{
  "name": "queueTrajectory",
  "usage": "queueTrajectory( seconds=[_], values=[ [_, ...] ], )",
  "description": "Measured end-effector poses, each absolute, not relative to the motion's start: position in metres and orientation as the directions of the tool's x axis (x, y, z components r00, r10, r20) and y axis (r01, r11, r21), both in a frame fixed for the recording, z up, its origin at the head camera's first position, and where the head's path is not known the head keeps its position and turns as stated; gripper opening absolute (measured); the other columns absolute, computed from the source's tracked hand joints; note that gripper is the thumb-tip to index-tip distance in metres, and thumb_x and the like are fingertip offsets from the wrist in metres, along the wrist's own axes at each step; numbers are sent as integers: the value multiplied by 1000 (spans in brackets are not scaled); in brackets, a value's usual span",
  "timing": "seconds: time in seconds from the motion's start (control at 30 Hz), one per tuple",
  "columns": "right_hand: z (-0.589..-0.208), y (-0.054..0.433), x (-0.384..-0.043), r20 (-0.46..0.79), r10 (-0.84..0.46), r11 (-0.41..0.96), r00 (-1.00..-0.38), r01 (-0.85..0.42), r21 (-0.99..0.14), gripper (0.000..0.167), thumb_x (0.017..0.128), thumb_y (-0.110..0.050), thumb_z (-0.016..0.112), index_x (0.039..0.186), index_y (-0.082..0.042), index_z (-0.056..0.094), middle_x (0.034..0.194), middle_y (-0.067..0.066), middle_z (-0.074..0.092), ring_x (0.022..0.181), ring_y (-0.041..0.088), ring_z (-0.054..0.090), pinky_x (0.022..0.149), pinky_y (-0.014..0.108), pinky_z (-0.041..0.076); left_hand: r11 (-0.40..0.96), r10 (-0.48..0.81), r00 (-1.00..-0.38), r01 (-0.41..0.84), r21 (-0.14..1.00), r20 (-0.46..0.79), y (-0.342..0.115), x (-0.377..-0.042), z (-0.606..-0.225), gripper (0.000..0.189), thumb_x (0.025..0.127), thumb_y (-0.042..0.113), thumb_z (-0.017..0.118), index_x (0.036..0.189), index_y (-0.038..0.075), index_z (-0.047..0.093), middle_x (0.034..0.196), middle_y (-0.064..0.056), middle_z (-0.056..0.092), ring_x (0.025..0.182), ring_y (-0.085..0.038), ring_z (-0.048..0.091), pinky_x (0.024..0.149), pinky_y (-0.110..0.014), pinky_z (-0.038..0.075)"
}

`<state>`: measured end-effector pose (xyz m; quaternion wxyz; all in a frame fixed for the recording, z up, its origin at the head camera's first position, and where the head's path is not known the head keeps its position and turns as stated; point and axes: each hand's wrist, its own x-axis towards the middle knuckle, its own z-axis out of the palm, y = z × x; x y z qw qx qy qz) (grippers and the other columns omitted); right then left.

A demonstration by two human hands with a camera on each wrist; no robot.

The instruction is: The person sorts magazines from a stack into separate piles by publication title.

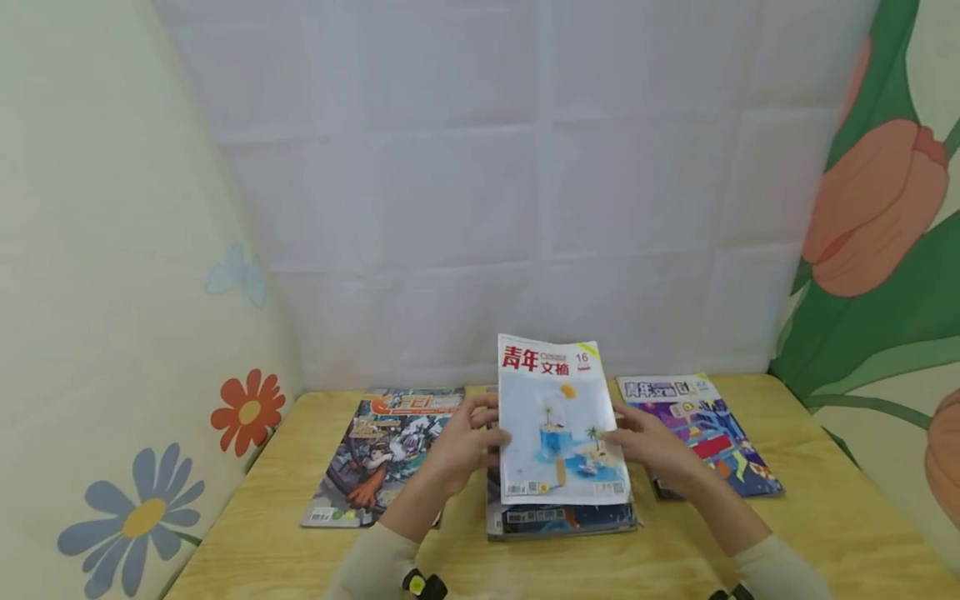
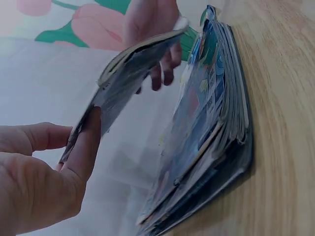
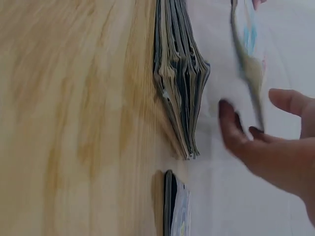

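Note:
A magazine with a pale blue cover and red title is held up over a stack of magazines in the head view. My left hand pinches its left edge, thumb on one face and fingers on the other, as the left wrist view shows. At the opposite edge is my right hand. In the right wrist view, that hand's thumb and fingers are spread on either side of the edge, without a firm pinch. The stack's layered page edges show below the raised magazine.
A dark comic-style magazine lies left of the stack on the wooden table. To the right lies a purple-covered magazine. A white cloth hangs behind the table, between walls with painted flowers.

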<state>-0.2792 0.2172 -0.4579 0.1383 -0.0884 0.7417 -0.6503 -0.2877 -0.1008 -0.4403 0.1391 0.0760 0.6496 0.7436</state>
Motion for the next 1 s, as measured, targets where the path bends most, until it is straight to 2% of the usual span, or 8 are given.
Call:
queueTrajectory(
  seconds=[0.1, 0.2, 0.33, 0.43, 0.53, 0.63, 0.8, 1.0],
  values=[
    [-456, 229, -277, -90, -387, -64, -918, 124, -990, 79, 103, -12, 59, 164, -10, 10, 145, 29, 46, 117, 38, 61, 97, 50, 51, -150, 310, -946, -147, 978, -94, -96, -294, -450, 65, 91, -6, 65, 146, 0, 33, 145, -25, 47, 102, -31, 66, 72, -39, 59],
    [-453, 244, -274, -70, -496, -203, -866, 194, -960, 84, 103, -1, 51, 165, -19, -2, 150, 28, 41, 124, 42, 56, 101, 55, 47, -167, 305, -944, -183, 969, -126, -85, -300, -460, 67, 89, -6, 66, 147, -2, 33, 145, -25, 48, 98, -28, 67, 68, -35, 58],
    [-447, 265, -273, -80, -573, -260, -815, 274, -926, 96, 97, 11, 48, 164, -29, -8, 159, 27, 23, 130, 44, 49, 104, 60, 41, -136, 263, -953, -194, 972, -153, -65, -305, -468, 66, 85, -8, 68, 143, -2, 38, 134, -21, 59, 90, -26, 68, 61, -32, 57],
    [-444, 276, -273, -99, -575, -274, -812, 305, -912, 104, 92, 15, 50, 163, -32, -9, 164, 27, 8, 131, 46, 47, 105, 63, 39, -89, 235, -959, -181, 979, -156, -50, -309, -469, 63, 83, -9, 69, 139, -1, 42, 125, -17, 64, 87, -27, 69, 58, -32, 57],
    [-446, 287, -274, -88, -569, -305, -818, 309, -901, 106, 91, 18, 49, 163, -31, -11, 164, 28, 2, 131, 47, 46, 105, 65, 38, -53, 215, -964, -174, 983, -159, -36, -315, -468, 60, 81, -11, 69, 136, 1, 46, 120, -16, 67, 84, -29, 71, 59, -35, 59],
    [-451, 299, -275, -77, -570, -327, -818, 311, -893, 105, 91, 21, 45, 163, -30, -12, 164, 23, 7, 132, 45, 47, 106, 63, 38, -28, 206, -964, -177, 984, -168, -21, -319, -470, 58, 80, -12, 69, 133, 2, 49, 119, -14, 68, 83, -29, 71, 59, -37, 59],
    [-460, 326, -275, -129, -525, -320, -841, 336, -886, 108, 88, 23, 45, 161, -26, -17, 148, 10, 37, 126, 40, 54, 104, 58, 43, -15, 243, -952, -197, 980, -187, 6, -323, -474, 55, 82, -13, 69, 130, 4, 49, 115, -12, 68, 86, -27, 70, 60, -38, 60],
    [-463, 357, -277, -175, -477, -206, -861, 304, -930, 107, 86, 24, 45, 160, -18, -20, 132, 7, 55, 116, 37, 60, 95, 55, 51, 14, 289, -944, -164, 986, -161, 40, -324, -473, 50, 85, -10, 72, 127, 4, 49, 110, -11, 68, 89, -27, 69, 64, -42, 60]
  ],
)
